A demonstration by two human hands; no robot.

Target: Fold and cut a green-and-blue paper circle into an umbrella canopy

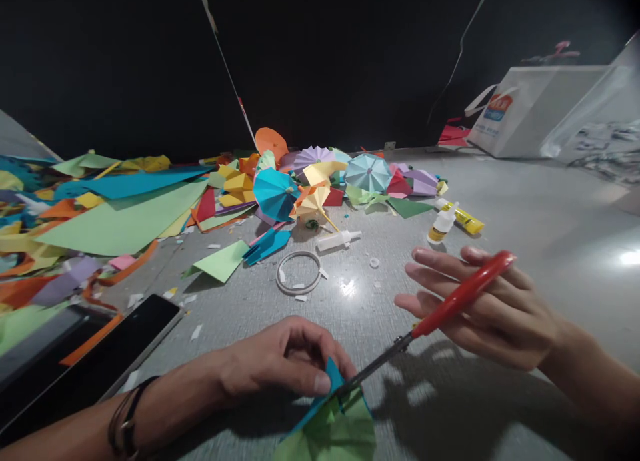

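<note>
Left hand [283, 361]: pinching folded green-and-blue paper [333, 427] at six o'clock, lower edge cut off by the frame. Right hand [485, 307]: gripping red-handled scissors [463, 297], blade tips hidden by the paper.

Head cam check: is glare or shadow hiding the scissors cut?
Head view: the red-handled scissors and green-and-blue paper show clearly; the right hand casts a dark shadow on the grey tabletop, small glare spots sit away from the cut, and wide-angle distortion bends the edges.
</note>
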